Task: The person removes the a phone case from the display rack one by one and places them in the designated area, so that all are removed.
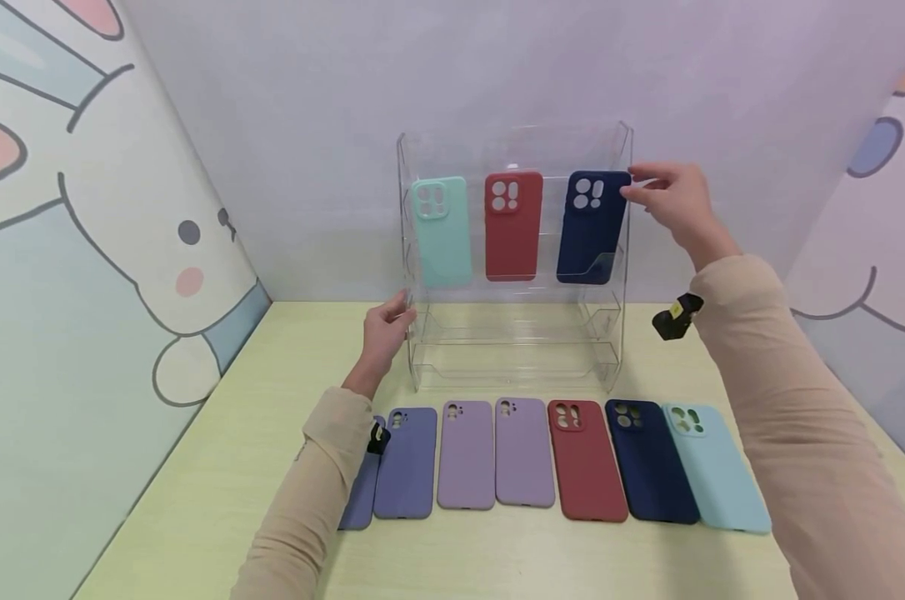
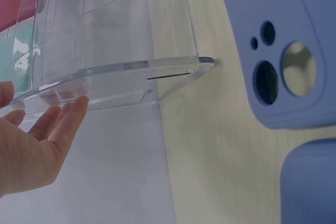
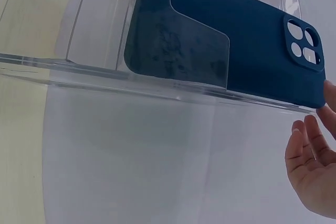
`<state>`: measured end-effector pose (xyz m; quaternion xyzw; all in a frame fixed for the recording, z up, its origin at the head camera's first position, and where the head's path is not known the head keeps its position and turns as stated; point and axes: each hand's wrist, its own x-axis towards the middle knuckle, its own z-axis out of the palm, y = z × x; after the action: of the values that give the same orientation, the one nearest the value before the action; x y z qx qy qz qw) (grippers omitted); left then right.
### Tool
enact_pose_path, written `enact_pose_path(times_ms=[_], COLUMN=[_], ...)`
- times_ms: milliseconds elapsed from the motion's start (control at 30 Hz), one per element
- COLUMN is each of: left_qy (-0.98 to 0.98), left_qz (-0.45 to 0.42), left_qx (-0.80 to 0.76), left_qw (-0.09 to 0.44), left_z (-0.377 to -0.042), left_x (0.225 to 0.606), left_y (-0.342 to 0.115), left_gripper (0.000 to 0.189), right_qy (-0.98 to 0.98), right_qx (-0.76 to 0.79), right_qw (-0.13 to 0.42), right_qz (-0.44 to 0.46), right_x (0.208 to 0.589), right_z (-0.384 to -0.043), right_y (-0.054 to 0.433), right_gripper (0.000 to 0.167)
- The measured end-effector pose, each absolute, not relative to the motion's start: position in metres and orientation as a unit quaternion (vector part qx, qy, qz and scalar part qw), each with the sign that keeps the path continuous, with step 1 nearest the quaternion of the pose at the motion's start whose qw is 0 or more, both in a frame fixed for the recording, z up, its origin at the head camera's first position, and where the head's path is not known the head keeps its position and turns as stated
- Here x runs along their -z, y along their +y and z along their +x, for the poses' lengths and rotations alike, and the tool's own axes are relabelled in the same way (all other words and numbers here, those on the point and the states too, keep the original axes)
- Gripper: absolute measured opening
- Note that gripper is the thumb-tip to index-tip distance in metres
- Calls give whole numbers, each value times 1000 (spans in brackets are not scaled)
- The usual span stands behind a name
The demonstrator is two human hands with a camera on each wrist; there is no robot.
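A clear acrylic display rack (image 1: pixel 514 367) stands on the table against the wall. My right hand (image 1: pixel 673 200) pinches the upper right corner of a navy phone case (image 1: pixel 591 237), which leans upright in an upper tier. In the right wrist view a clear lip (image 3: pixel 199 51) covers the lower part of that navy case. To its left in the same tier stand a red phone case (image 1: pixel 512 242) and a mint phone case (image 1: pixel 445 242). My left hand (image 1: pixel 385 333) holds the rack's left side panel (image 2: pixel 121 68) between thumb and fingers, low down.
In front of the rack lies a row of cases: blue-violet (image 1: pixel 406 467), two lilac (image 1: pixel 466 458), red (image 1: pixel 589 467), navy (image 1: pixel 653 467) and light blue (image 1: pixel 722 475). Another blue-violet case (image 1: pixel 358 500) lies partly under my left forearm. Cartoon-printed panels (image 1: pixel 145 208) flank the table.
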<state>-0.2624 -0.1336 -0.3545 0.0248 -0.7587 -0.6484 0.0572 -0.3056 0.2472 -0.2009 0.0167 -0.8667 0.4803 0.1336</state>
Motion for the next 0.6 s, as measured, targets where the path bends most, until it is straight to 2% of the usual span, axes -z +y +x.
enact_pose_path(times_ms=[600], left_qy=[-751], left_qz=[25], left_qx=[658], left_qw=[55], left_z=[-263], left_x=[355], left_y=[-131], left_gripper=[44], right_qy=[-844], right_qx=[-510], right_qw=[166], right_qz=[6], right_x=[208], right_z=[-307], right_y=[242], right_gripper=[31])
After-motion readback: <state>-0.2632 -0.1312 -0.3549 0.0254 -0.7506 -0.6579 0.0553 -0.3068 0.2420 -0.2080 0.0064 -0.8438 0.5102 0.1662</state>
